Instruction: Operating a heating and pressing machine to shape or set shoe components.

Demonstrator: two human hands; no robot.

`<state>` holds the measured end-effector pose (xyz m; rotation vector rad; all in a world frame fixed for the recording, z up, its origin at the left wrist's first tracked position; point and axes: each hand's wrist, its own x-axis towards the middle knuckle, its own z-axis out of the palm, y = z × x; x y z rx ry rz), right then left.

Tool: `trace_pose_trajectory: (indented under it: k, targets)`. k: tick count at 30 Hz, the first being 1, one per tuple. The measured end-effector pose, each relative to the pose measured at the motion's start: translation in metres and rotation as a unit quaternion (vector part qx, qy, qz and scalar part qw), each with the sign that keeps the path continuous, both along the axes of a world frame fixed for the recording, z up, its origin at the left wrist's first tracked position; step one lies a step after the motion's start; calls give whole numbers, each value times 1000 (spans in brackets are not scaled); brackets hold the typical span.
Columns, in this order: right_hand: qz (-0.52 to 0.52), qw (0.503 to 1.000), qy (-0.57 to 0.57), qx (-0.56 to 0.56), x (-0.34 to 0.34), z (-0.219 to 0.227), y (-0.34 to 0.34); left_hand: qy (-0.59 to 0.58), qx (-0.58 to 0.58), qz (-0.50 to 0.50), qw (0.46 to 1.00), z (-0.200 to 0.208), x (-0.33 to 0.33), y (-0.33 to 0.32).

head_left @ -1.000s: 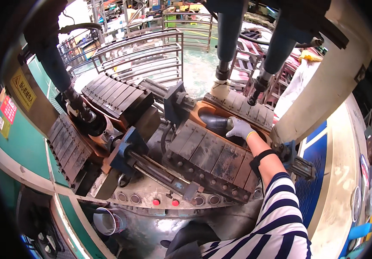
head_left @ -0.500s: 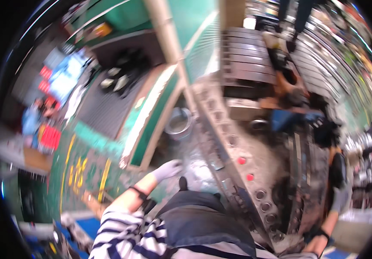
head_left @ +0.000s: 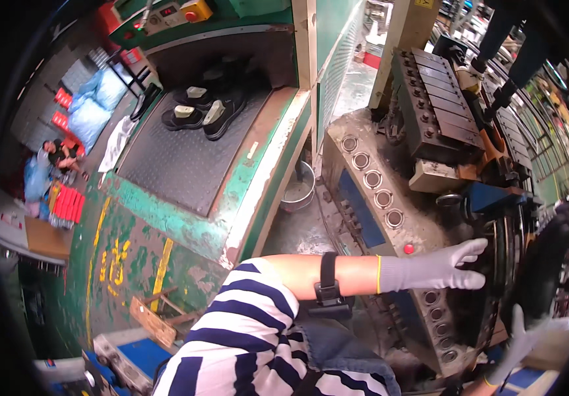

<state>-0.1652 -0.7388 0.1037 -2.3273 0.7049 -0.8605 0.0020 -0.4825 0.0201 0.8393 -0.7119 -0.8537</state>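
My left hand (head_left: pixel 446 265), in a pale grey knit glove, reaches right across the machine front. Its fingers are apart and hold nothing. Further right and lower, my gloved right hand (head_left: pixel 523 343) has its thumb and fingers around the lower end of a black shoe (head_left: pixel 543 274). That shoe is smeared by motion and darkly shaded, so its details are unclear. My left fingertips point toward it, with a gap between. On the ribbed dark plate at the left lie several black shoes (head_left: pixel 215 119) with pale blocks in or on them.
A green machine frame (head_left: pixel 185 224) surrounds the ribbed plate. Before me stands a machine with round gauges (head_left: pixel 383 199) and a red button (head_left: pixel 409 249). A metal bucket (head_left: pixel 297 191) stands between them. A wooden stool (head_left: pixel 159 320) is at lower left; a person (head_left: pixel 60 155) sits far left.
My left hand has swung from beside the green frame far to the right. My right hand and the black shoe have shifted slightly right, with the hand lower. The view has turned.
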Motion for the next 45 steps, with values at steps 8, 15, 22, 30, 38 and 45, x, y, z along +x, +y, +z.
trace_pose_trajectory:
  k: [8,15,22,30,38,45]
  targets:
    - [304,929,39,-210,119,-63,377,416,-232,107,873,-64,36,261]
    - [457,855,168,-177,118,-122,510,445,-219,430,754,-155,114,579]
    - [373,873,288,-128,12,-226,485,404,-165,605,666,-221,219,802]
    - [198,885,418,-47,-76,-268,484,362,-31,638,679,-248,243,847]
    - [-157,878,395,219,-251,-328,531,173,437,378,798,-185,231,872]
    - [-420,653,477,412,-382,-377,649,65,459,245,851,-54,213,585]
